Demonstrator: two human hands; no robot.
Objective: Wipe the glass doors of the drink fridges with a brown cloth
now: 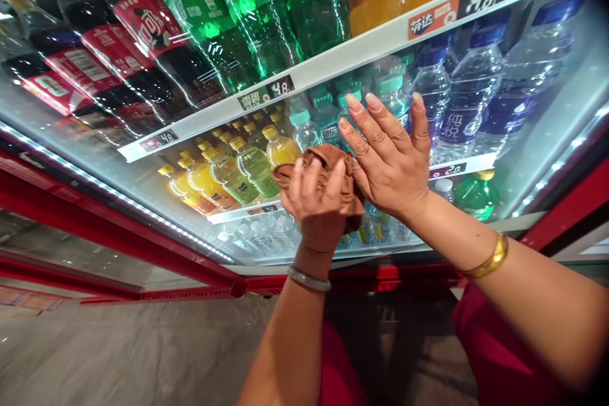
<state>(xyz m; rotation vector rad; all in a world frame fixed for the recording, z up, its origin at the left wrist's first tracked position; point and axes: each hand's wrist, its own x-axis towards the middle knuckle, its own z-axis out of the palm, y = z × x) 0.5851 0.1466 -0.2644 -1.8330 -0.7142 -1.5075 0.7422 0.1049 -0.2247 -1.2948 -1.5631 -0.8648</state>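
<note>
Crumpled under the fingers of my left hand [316,203] is a brown cloth [353,200]; the hand is closed on it. To its right, my right hand [392,162] is raised with the fingers stretched and spread. Its thumb lies against the cloth's right edge; whether it pinches any of it I cannot tell. Behind the two hands stand clear bottles with teal caps [304,132] on the middle shelf. Small yellow-capped drink bottles [280,147] are left of the cloth. Blue-capped water bottles [469,92] stand beyond my right hand.
A white shelf edge [333,57] with price tags crosses above my hands. Cola bottles [147,25], green bottles [242,0] and orange soda bottles [380,6] fill the upper shelf. The cooler's red frame [190,266] runs along the lower left, above a grey floor [118,355].
</note>
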